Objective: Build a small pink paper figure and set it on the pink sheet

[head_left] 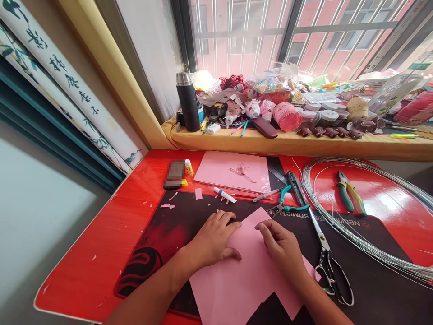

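Note:
A pink sheet of paper [233, 289] with a notched lower edge lies on the black mat in front of me. My left hand [218, 237] rests on its upper left part, fingers stretched and thumb apart, pressing it flat. Over the sheet's right side, my right hand [282, 246] has its fingers curled and the thumb against the index finger. Whatever is in that pinch, if anything, is too small to make out. Beyond the hands are a white-and-blue marker-like tube [225, 195] and small pink paper scraps [198, 193].
On the right lie scissors [323, 243], a utility knife [296, 187], teal-handled pliers [284, 198], green-yellow pliers [350, 194] and a wire coil [309, 180]. Farther back are stacked pink sheets [216, 169], a glue stick [188, 167] and a phone-like object [174, 175]. Craft supplies crowd the windowsill [230, 141].

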Motion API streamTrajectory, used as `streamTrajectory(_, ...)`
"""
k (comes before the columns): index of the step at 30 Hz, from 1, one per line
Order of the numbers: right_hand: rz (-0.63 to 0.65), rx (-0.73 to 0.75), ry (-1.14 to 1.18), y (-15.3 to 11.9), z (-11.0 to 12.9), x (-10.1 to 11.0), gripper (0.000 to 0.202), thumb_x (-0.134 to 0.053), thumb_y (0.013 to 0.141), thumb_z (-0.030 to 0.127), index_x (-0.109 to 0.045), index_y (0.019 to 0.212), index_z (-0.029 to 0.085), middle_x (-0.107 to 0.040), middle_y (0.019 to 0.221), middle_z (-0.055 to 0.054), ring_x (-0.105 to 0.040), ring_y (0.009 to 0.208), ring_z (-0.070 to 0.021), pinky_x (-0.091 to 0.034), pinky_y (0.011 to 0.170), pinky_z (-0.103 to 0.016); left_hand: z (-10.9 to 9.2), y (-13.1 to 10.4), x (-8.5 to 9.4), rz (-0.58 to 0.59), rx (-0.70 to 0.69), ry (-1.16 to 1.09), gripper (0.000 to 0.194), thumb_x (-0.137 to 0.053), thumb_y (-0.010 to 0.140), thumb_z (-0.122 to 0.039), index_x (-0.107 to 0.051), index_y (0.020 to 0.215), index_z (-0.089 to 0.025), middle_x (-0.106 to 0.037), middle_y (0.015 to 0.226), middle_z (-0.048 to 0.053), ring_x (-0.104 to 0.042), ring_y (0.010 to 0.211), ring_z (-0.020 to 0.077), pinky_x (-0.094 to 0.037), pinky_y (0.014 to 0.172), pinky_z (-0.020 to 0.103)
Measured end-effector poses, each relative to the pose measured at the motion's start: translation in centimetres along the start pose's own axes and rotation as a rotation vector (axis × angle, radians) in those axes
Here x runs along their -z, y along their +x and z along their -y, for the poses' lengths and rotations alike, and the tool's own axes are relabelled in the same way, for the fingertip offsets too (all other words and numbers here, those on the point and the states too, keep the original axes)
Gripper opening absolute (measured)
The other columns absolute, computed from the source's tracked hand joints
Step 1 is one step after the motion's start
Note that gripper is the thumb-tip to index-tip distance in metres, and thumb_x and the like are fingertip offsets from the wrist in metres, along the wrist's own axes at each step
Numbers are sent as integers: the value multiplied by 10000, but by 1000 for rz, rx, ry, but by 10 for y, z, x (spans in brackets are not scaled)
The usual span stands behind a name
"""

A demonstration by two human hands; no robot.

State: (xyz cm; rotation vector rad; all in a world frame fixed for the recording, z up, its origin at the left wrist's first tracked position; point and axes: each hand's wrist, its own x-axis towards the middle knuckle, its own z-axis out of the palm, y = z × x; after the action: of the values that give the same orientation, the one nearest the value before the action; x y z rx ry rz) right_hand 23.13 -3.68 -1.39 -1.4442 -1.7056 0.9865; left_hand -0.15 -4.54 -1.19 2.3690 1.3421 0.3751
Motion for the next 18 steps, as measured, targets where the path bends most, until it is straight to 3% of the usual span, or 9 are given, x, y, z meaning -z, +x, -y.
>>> streamTrajectory(5,-9,-16,22,-1,2,0,421,-537,974,570,-713,831,215,-500,559,19,-421,509,-162,-323,503,-283,8,5,5,5,-66,26,596,-836,820,-509,-657,1334,-265,-646,1359,75,-545,1205,299,-454,1039,464)
streamTrajectory(9,24,-17,2,0,1,-2,418,-534,978,565,-724,836,220,-546,599,7,-450,534,-172,-352,518,-283,13,7,5,-26,-100,37,497,-787,879,-483,-664,1314,-276,-673,1332,70,-566,1201,286,-454,1025,456)
streamTrajectory(13,61,-11,-4,2,1,-2,425,-529,979,569,-723,834,219,-600,641,-7,-514,581,-187,-418,566,-286,14,4,5,-42,-85,60,563,-775,877,-521,-635,1358,-265,-655,1357,98,-565,1219,303,-453,1041,478)
streamTrajectory(18,88,-52,24,3,1,-2,448,-531,977,589,-725,839,210,-531,566,16,-472,530,-175,-393,538,-285,14,-2,9,-21,-91,67,709,-821,788,-613,-631,1379,-270,-619,1457,99,-532,1289,329,-421,1088,517)
